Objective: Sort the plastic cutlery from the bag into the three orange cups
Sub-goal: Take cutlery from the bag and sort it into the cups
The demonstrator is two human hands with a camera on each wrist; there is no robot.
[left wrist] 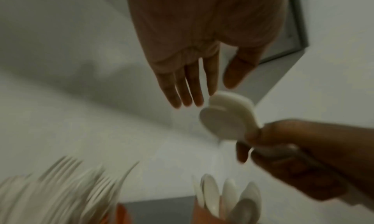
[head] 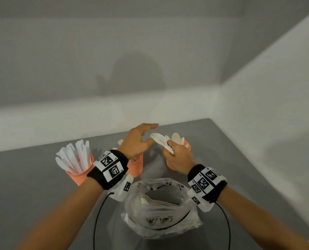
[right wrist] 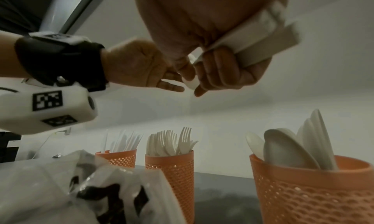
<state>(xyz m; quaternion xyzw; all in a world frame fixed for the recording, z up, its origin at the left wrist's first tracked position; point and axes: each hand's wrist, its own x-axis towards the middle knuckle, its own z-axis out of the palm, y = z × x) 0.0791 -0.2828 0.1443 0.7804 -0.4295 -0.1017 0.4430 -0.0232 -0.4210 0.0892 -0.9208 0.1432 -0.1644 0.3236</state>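
My right hand [head: 171, 147] grips a bundle of white plastic spoons [head: 159, 141] by the handles, just above the right orange cup [head: 187, 146], which holds more spoons. My left hand [head: 151, 133] is open, its straight fingers [left wrist: 182, 90] and thumb right at the bundle's bowls [left wrist: 228, 118] and closed on nothing. The left orange cup [head: 79, 172] holds knives. The middle cup [head: 136, 167] holds forks and is partly hidden by my left wrist. The clear plastic bag [head: 161, 210] lies in front of the cups with white cutlery inside.
Everything stands on a grey table [head: 32, 186] that meets white walls behind and to the right. Black cables [head: 97, 213] run from my wrist cameras past both sides of the bag. The three cups [right wrist: 172, 166] stand in a row close behind the bag [right wrist: 60, 187].
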